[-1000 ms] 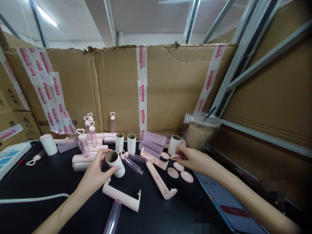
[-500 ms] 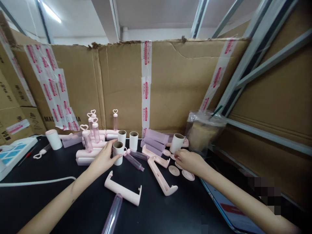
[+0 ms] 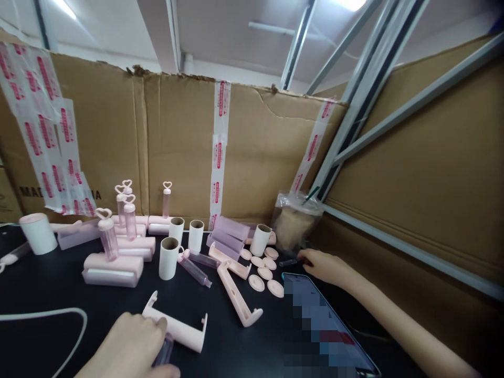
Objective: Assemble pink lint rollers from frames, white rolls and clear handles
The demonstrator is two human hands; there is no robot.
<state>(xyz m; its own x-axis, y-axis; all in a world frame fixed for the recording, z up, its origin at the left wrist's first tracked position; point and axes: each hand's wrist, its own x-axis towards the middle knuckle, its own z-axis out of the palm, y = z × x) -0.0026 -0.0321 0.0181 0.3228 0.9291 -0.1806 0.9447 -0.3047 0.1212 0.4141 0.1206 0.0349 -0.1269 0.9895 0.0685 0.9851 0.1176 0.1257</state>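
My left hand (image 3: 128, 344) is low in the view, its fingers curled over a clear purple tube (image 3: 165, 350) and its thumb on the near side. Just beyond it lies a pink bracket-shaped holder (image 3: 183, 332) with upturned ends, close to my fingers. At the right, my right hand (image 3: 323, 266) is closed, fingertips pinched at the end of a small dark see-through tube (image 3: 289, 262). That tube lies beside the top of a phone (image 3: 331, 325). Several pink discs (image 3: 264, 273) are spread left of the phone.
White paper rolls (image 3: 168, 260) stand mid-table, beside more pink holders (image 3: 238, 294) and purple covers (image 3: 228, 236). Pink roller sets (image 3: 114, 269) with heart-topped tubes (image 3: 108, 236) are at the left. A bagged drink (image 3: 293, 223) stands before the cardboard wall (image 3: 177, 136). A white cable (image 3: 81, 315) crosses the left.
My left hand has left the white roll and come down to the purple tube. My right hand has moved right, off the pink discs, to the small dark tube. The view has turned right.
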